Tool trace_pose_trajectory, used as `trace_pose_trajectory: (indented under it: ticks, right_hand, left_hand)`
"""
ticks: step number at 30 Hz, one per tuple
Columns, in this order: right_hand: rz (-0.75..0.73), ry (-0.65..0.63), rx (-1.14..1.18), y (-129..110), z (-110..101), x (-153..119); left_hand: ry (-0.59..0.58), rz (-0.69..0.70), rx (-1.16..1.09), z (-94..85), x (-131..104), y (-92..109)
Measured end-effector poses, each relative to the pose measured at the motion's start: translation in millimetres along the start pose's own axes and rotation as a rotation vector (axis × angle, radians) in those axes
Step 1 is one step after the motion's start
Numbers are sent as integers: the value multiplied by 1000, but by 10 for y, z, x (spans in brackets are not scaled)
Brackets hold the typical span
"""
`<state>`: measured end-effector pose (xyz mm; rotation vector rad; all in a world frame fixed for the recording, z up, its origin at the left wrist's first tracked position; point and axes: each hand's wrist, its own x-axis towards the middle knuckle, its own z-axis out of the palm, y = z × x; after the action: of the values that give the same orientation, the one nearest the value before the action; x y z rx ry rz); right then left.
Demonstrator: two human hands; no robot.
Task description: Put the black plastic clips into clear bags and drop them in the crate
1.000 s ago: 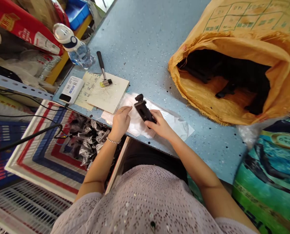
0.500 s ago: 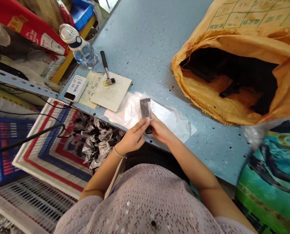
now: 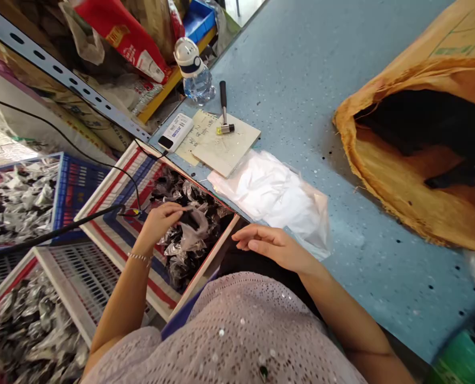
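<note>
**Operator:** Bagged black part (image 3: 193, 221), wrapped in clear film, sits at my left hand (image 3: 163, 218), right over the striped crate (image 3: 113, 184) full of others like it. My fingers are pinched shut on its top end.

**Observer:** Which way does it lie from you?

**Operator:** Down and to my left, off the desk (image 3: 301, 80) edge. Its long axis seems to run roughly across the crate, from my fingertips toward the desk side, though the crinkled film blurs the outline.

**Observer:** And the other hand?

**Operator:** My right hand (image 3: 275, 246) is flat and open, gripping nothing, hovering at the desk's near edge just beside the stack of clear bags (image 3: 273, 194).

**Observer:** So which is nearer the part?

**Operator:** The left, plainly; it is on it. The right is apart from it, across the crate's wooden rim. The orange sack (image 3: 417, 202) of black pieces lies well off to my right, nearer that free hand.
</note>
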<state>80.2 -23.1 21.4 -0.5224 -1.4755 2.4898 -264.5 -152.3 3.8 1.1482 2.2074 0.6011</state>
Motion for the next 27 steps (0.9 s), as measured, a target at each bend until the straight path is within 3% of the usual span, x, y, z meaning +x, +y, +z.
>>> trace_pose_trajectory:
  ticks: [2,4,7,9,12,16,19,21,22,24,27]
  right_hand:
    - [40,116,-56,58,-30,-1]
    - [77,197,-83,121,-74,-28]
    - [100,292,-100,201,-153,-75]
    - [97,341,-115,223,-205,-120]
    - [93,394,-142,192,-285,-291]
    - [101,474,-175,99,-496,-783]
    - [53,677,-180,59,-785,-1170]
    - [-45,889,-210,29,-1080,-1338]
    - [-107,1004,-257,0,-1272,-1394]
    - [-219,1230,-448,-107,-1747,-1479]
    - [-241,1539,-931,-391,-2570,-1612]
  left_hand:
    - [89,-166,183,19,399,-331]
    - [165,-257,288,48,777,-528]
    - [174,-300,312,137,1181,-582]
    - [128,-310,305,259,1312,-525]
    - [37,-279,271,479,1271,-403]
    - [-167,-109,165,598,751,-88]
    - [-503,170,-7,573,302,457]
    - [-686,413,-105,657,214,990]
    - [-721,550,-130,772,259,1309]
    - [-679,839,-144,1179,499,2053]
    - [-498,1148,-100,2113,1086,3308]
